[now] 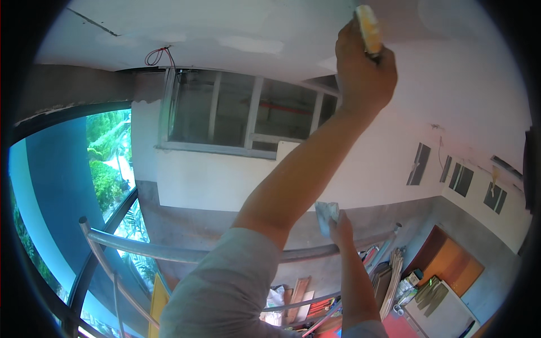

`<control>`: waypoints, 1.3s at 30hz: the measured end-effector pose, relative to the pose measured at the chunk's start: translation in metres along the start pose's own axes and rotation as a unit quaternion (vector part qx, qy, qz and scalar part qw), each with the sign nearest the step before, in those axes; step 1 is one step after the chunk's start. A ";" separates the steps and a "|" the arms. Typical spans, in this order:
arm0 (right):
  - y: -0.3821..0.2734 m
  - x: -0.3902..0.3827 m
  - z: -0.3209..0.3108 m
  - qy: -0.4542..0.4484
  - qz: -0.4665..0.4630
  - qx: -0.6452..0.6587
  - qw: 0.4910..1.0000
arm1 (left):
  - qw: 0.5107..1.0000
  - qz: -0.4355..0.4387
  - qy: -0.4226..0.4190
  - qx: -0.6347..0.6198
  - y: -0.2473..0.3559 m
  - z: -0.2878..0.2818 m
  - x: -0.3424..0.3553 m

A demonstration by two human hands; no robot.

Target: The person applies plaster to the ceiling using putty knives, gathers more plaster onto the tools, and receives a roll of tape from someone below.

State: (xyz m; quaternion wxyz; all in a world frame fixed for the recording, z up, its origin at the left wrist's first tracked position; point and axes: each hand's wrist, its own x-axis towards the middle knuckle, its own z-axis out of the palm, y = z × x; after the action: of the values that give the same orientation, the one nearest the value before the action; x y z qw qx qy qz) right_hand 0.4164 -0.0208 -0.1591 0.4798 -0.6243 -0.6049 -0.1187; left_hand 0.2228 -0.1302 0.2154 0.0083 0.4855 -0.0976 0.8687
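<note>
My left hand (366, 79) is raised high, close to the pale ceiling (315, 34). Its fingers are closed around a narrow yellow-and-white tool (369, 29); a dark bit shows at the tool's lower end, but its exact kind is unclear. Lower down, in front of the grey part of the wall, my right hand (342, 230) grips a small, flat, whitish-grey piece (326, 217) that looks smeared. I cannot make out what kind of thing it is. The two hands are well apart. Lighter patches (251, 45) mark the ceiling left of my raised hand.
A metal rail (146, 245) curves across in front of me. Red wires (160, 55) hang from the ceiling near a framed window (236, 112). Below lie wooden boards (298, 297), a white bag (275, 301), an orange-brown door (451, 259) and a pale table (442, 315).
</note>
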 end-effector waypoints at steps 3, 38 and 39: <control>0.017 0.003 -0.001 0.040 0.040 0.087 0.995 | 0.990 -0.097 -0.078 -0.069 -0.001 -0.030 -0.027; -0.070 -0.035 -0.097 0.135 0.222 0.780 0.569 | 0.779 -0.071 -0.621 0.052 -0.054 -0.178 -0.203; -0.069 -0.036 -0.097 0.144 0.224 0.775 0.573 | 0.773 -0.075 -0.626 0.067 -0.056 -0.180 -0.204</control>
State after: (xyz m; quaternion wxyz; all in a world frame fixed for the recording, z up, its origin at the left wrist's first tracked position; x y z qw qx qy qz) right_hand 0.3896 -0.1292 -0.1039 0.8726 -0.1038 -0.2298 0.4184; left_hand 0.1845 -0.0266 -0.0395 -0.0220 0.9271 0.0138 0.3738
